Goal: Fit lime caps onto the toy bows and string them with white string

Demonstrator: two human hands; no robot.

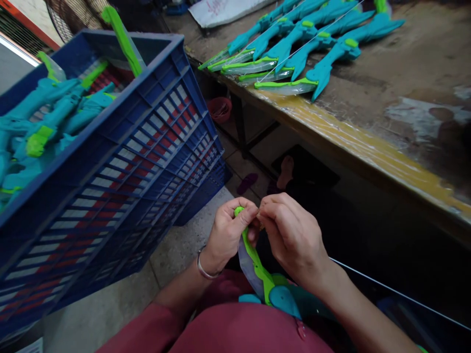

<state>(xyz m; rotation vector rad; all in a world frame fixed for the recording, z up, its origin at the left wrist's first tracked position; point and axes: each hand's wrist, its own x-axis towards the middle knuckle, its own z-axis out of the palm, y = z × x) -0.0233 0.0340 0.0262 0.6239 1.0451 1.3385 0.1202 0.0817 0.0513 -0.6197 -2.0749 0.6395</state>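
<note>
A toy bow (257, 267) of lime-green and turquoise plastic, with a pale translucent strip along its limb, lies across my lap. My left hand (231, 230) is closed round the green tip of that limb. Close against it, my right hand (292, 235) is pinched at the tip; what its fingers hold is too small and hidden to make out. A white string (386, 289) runs taut from behind my right forearm toward the lower right. The bow's turquoise middle is partly covered by my right arm and clothing.
On my left stands a tall blue plastic crate (147, 142) heaped with turquoise and green bow parts (55, 113). Several strung bows (305, 44) lie along the worn wooden table (371, 88) ahead. Below are a red bowl (220, 109), a purple slipper (247, 183) and a bare foot (286, 171).
</note>
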